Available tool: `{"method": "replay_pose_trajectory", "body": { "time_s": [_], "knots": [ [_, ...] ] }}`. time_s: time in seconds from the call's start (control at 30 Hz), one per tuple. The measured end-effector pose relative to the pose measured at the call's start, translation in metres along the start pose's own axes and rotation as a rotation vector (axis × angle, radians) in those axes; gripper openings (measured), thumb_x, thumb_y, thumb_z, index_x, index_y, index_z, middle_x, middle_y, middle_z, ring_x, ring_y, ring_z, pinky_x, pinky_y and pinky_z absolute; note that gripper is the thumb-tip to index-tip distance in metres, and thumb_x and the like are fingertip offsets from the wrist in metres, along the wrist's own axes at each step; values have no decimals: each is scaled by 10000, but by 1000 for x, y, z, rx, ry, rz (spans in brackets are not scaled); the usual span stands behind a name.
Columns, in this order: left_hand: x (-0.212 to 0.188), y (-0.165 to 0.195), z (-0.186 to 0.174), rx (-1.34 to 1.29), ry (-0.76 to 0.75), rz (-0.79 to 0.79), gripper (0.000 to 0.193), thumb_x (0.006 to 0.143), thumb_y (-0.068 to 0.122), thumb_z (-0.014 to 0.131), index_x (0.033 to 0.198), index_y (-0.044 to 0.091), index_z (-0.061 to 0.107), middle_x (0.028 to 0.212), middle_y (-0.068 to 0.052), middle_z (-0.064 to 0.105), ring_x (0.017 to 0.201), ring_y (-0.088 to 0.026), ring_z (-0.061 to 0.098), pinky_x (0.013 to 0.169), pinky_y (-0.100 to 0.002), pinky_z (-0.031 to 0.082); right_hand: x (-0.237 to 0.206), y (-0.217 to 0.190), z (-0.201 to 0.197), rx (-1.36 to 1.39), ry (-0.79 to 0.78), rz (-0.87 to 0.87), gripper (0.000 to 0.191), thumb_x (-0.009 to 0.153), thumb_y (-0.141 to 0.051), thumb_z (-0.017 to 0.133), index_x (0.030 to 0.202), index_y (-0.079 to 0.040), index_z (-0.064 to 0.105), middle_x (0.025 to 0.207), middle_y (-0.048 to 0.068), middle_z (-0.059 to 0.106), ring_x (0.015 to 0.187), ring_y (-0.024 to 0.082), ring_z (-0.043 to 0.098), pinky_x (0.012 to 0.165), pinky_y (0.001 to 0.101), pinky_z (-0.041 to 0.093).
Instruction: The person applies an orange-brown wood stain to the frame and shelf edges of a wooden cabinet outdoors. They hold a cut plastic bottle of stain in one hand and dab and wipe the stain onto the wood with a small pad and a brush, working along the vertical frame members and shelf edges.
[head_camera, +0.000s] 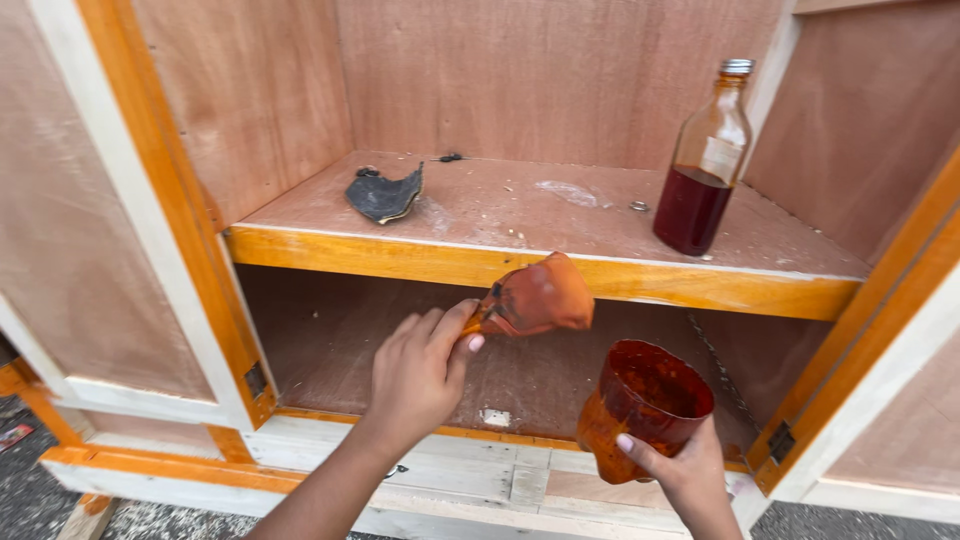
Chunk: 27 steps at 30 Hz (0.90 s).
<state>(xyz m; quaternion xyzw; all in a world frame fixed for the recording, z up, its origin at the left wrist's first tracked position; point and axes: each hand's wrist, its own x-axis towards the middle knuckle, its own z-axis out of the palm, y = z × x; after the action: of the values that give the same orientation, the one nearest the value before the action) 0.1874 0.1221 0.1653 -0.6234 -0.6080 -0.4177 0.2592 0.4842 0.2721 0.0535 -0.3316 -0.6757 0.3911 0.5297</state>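
Standing open, wooden cabinet (180, 230) with orange-edged shelf (520, 265). Dark crumpled scrap (383, 195) lies on shelf, left part. Left hand (420, 375), grip closed, pinches orange-stained rag (535, 297) just in front of shelf edge. Right hand (685, 470) grips from below orange-stained cup (640, 410), mouth tilted toward camera. Glass bottle (705, 165), dark red liquid inside, stands upright on shelf, right part.
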Motion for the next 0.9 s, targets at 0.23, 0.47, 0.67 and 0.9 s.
{"method": "replay_pose_trajectory", "body": {
  "time_s": [0.23, 0.47, 0.67, 0.9],
  "knots": [
    [26, -31, -1, 399, 63, 396, 513, 834, 141, 687, 1334, 253, 674, 904, -118, 678, 718, -240, 647, 611, -383, 524, -5, 2, -22, -28, 24, 86, 984, 599, -268, 910, 1410, -23, 409, 1288, 200, 645, 1187, 302, 660, 974, 439, 567],
    [24, -31, 12, 495, 118, 432, 504, 742, 125, 683, 1233, 213, 759, 841, -83, 658, 675, -247, 629, 546, -384, 499, 2, -1, -51, -147, 53, 141, 1009, 581, -295, 917, 1410, -28, 408, 1283, 209, 651, 1197, 319, 670, 984, 457, 571],
    [54, 42, 62, 470, 81, 521, 416, 789, 162, 646, 1190, 127, 751, 782, -75, 642, 696, -254, 652, 569, -387, 514, -5, -3, -81, -124, 92, 151, 986, 575, -277, 919, 1391, -13, 432, 1257, 219, 677, 1178, 324, 691, 993, 460, 571],
    [77, 145, 141, 611, 131, 638, 295, 914, 199, 600, 1138, 70, 740, 787, -140, 686, 659, -231, 665, 514, -362, 492, -15, -1, -120, -115, 170, 175, 990, 570, -256, 912, 1401, -24, 427, 1248, 208, 681, 1158, 312, 695, 959, 453, 588]
  ]
}}
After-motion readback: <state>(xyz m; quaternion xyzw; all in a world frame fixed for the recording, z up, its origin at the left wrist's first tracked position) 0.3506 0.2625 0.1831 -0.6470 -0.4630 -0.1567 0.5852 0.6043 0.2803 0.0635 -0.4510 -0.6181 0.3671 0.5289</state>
